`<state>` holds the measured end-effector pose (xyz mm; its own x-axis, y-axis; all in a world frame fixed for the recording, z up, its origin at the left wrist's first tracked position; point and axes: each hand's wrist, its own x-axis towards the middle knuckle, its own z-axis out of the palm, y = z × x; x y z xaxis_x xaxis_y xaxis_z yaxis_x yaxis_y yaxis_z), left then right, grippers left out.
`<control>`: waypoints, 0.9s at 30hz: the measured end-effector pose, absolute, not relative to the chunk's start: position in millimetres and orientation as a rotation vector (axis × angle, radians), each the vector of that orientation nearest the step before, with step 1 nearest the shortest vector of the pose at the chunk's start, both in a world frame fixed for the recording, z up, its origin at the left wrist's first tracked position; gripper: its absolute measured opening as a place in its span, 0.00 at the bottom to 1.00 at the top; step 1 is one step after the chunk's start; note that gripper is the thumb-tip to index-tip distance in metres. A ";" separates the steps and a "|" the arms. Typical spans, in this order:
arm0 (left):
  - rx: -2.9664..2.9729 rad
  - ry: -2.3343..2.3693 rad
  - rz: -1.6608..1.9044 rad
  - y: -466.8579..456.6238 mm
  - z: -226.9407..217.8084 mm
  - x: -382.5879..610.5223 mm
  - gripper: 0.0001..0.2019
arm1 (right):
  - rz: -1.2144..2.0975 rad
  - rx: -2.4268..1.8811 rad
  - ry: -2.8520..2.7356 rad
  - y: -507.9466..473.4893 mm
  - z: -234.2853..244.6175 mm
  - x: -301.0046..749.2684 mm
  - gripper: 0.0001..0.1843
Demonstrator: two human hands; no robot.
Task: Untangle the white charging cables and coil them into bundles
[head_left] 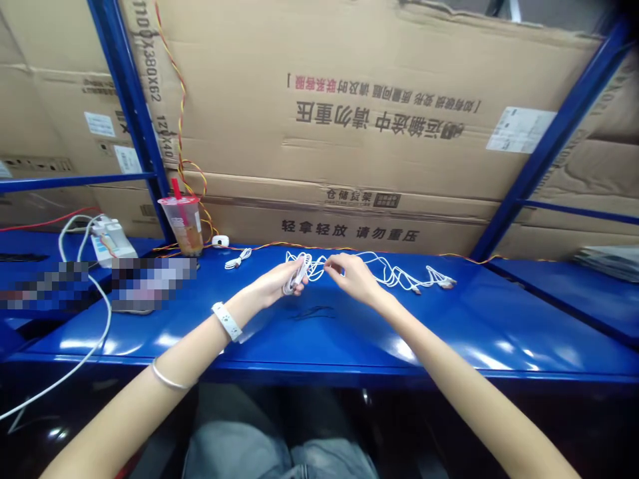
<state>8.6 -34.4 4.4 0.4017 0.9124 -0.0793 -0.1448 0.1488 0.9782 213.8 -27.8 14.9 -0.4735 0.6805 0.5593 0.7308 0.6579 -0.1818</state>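
My left hand (285, 281) is closed around a coiled white cable (298, 274), held a little above the blue shelf. Just to its right, my right hand (349, 274) has thumb and forefinger pinched together by a white strand; whether the strand lies between the fingertips is too small to make out. Behind and to the right of my hands, loose white cables (394, 276) lie tangled, their plugs (444, 283) at the right end. A small bundled white cable (238, 259) rests left of my hands. Thin black ties (313, 313) lie on the shelf below my hands.
The blue metal shelf (474, 332) backs onto large cardboard (349, 153). At the left stand a drink cup with a red straw (186, 226) and a white power strip (114, 243) with cords. A small white device (220, 241) sits near the cup. Red-yellow twisted wire (180, 106) hangs there.
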 end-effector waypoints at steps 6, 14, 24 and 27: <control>0.883 0.777 0.966 -8.4 5.5 23.1 0.20 | 0.478 -1.098 -1.921 -12.9 0.2 194.6 0.11; 0.891 0.690 0.981 -12.1 -3.3 24.6 0.18 | 0.428 -1.182 -1.955 -15.3 -13.6 187.8 0.08; 0.906 0.679 1.004 -7.5 -7.3 18.8 0.09 | 0.532 -1.197 -1.709 -9.2 -15.8 195.2 0.06; 0.894 0.686 1.031 -3.9 -7.2 13.1 0.07 | 0.672 -1.179 -1.593 -8.8 -12.0 201.5 0.04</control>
